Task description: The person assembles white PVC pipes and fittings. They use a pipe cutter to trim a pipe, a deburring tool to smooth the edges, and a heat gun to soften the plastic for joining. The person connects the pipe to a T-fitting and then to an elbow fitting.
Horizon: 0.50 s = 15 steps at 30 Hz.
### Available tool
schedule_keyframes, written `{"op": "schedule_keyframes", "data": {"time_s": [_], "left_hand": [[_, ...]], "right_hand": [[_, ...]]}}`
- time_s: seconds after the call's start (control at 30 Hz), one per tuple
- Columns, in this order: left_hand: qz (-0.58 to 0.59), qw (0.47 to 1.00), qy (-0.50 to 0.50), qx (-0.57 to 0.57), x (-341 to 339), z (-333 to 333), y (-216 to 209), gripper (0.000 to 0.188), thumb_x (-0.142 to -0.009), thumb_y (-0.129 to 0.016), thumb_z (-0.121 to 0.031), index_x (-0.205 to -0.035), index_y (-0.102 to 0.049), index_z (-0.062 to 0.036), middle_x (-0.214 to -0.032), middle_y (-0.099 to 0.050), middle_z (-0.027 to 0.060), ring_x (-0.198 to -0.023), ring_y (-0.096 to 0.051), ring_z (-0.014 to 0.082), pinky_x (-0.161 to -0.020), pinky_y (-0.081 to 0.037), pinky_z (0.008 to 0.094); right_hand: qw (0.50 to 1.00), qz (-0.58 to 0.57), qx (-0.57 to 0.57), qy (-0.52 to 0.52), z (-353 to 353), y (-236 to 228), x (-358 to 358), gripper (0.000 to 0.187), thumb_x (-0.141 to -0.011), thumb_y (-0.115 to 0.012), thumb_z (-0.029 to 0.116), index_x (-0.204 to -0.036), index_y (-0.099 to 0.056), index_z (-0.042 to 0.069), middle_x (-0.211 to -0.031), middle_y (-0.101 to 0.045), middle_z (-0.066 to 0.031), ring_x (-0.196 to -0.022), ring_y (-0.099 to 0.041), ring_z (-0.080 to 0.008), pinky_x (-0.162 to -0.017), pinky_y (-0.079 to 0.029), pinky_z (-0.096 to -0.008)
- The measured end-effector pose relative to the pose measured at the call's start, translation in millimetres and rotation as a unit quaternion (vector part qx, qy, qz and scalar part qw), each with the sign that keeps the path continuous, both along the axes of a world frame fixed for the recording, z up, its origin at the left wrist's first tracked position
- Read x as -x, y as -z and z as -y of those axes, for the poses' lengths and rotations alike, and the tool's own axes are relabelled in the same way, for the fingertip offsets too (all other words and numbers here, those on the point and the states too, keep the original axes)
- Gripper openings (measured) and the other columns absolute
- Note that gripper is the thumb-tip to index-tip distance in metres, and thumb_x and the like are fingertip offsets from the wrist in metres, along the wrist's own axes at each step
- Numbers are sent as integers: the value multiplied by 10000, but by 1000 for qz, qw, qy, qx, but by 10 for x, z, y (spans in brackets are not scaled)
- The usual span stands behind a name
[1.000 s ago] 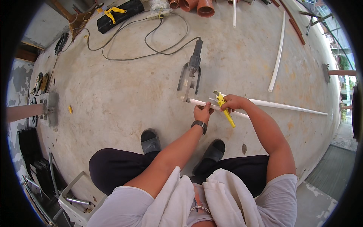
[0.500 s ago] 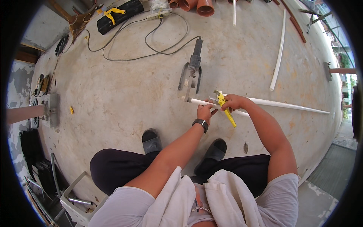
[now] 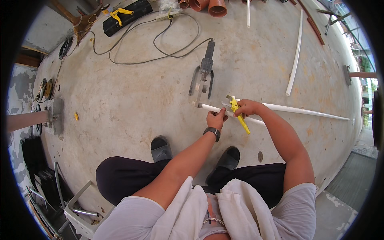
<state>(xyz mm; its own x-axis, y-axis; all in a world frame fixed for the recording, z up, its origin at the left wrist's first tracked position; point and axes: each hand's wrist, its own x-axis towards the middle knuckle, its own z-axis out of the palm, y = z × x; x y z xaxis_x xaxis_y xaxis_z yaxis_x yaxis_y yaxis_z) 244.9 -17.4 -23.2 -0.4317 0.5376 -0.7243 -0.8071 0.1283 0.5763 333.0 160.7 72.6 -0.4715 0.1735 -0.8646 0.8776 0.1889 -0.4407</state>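
On the floor (image 3: 132,96) before you, the corded tool (image 3: 206,65) lies beyond your left hand (image 3: 216,119); held pipe (image 3: 210,107) at its near end. Cutter (image 3: 243,125) right of that hand, loose pipe (image 3: 295,54) farther right.

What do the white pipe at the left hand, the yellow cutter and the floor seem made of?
White pipe: probably plastic, smooth with a soft sheen.
Yellow cutter: painted metal or plastic body, unclear; its grey tip suggests metal.
Floor: likely concrete, dull grey, blotchy stains.
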Motion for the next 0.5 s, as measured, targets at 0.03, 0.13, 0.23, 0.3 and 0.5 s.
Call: {"op": "schedule_keyframes", "data": {"time_s": [0.03,0.13,0.23,0.3,0.5], "left_hand": [[-3,1000,-2,1,5,-10,1,366,-950,-773,-163,-1167,-535,11,-1043,-675,142,-870,-714,240,-791,-647,398],[-9,1000,-10,22,6,-48,-76,383,-934,-797,-187,-1158,-547,-4,-1001,-682,132,-785,-710,232,-735,-646,388],[-12,999,8,42,26,-56,-161,384,-936,-796,-207,-1169,-556,-18,-1017,-681,122,-831,-708,228,-731,-643,384],[-6,999,24,35,37,-53,-148,374,-950,-777,-212,-1191,-560,-26,-1048,-678,116,-909,-701,227,-760,-641,386],[64,995,14,-74,79,3,-19,294,-1017,-673,-160,-1252,-563,-23,-1133,-665,111,-1105,-661,238,-902,-631,417]], "right_hand": [[1000,3,4,-1,-5,4,2,485,-739,-818,420,-1033,-709,51,-915,-723,-84,-725,-696,-188,-640,-524,-327],[1000,12,14,0,-21,31,-20,481,-744,-816,424,-1031,-710,52,-913,-723,-82,-717,-691,-185,-633,-523,-326],[1000,19,17,3,-18,5,-9,478,-750,-814,426,-1030,-711,52,-910,-722,-80,-707,-684,-183,-629,-521,-325],[1000,19,21,4,-22,15,-13,479,-753,-813,426,-1034,-712,52,-911,-722,-78,-700,-679,-182,-629,-521,-326],[1000,10,9,-6,-24,30,-28,493,-753,-809,427,-1056,-716,48,-924,-725,-82,-717,-684,-185,-633,-521,-328]]}}
